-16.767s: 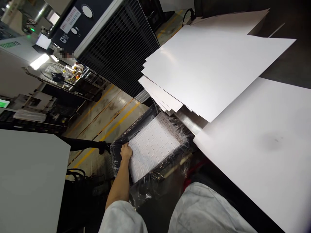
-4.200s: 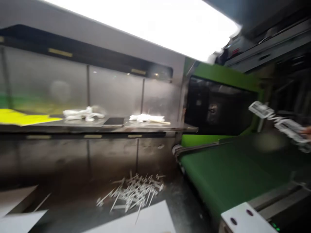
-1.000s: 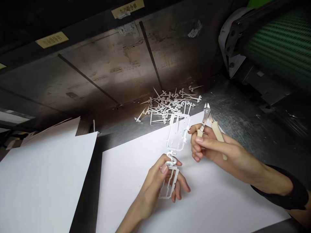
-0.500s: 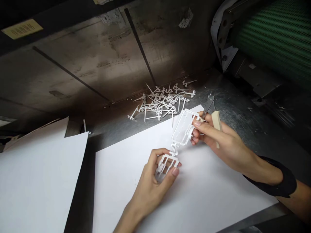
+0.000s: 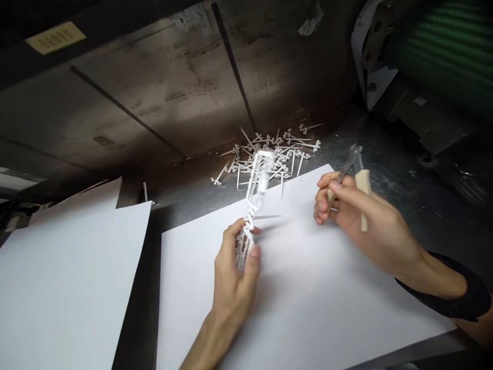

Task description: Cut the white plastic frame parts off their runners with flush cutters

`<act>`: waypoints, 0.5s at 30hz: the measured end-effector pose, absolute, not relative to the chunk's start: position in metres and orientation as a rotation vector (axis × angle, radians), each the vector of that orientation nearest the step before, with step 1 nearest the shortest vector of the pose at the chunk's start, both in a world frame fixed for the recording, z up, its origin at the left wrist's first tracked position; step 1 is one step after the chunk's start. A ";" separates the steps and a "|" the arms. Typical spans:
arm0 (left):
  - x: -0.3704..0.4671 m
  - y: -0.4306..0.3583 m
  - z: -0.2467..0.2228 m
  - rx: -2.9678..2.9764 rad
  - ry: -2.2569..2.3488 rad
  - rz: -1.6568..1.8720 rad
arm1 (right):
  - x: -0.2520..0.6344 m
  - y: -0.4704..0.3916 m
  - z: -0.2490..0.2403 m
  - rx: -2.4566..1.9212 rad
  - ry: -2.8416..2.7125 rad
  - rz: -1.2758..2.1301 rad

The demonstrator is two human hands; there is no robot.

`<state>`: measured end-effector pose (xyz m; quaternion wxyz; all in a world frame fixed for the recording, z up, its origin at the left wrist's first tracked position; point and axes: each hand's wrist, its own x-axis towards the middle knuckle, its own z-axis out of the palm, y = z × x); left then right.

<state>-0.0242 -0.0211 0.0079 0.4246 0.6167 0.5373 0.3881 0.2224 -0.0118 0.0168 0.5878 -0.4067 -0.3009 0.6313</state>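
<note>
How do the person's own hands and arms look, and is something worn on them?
The left hand and the right hand wear no gloves, and no rings show. A wide, plain black band sits around the right wrist, looking loose. The left forearm has no sleeve or band where visible.

My camera shows a green belt [image 5: 442,56] at two o'clock, a stained wall [image 5: 185,77] at eleven, a yellow label [image 5: 56,37] at ten, white sheets [image 5: 69,272] at eight.
</note>
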 end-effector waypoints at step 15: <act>-0.036 -0.006 0.011 0.703 0.784 0.976 | 0.218 -0.019 0.004 -1.146 -0.683 1.546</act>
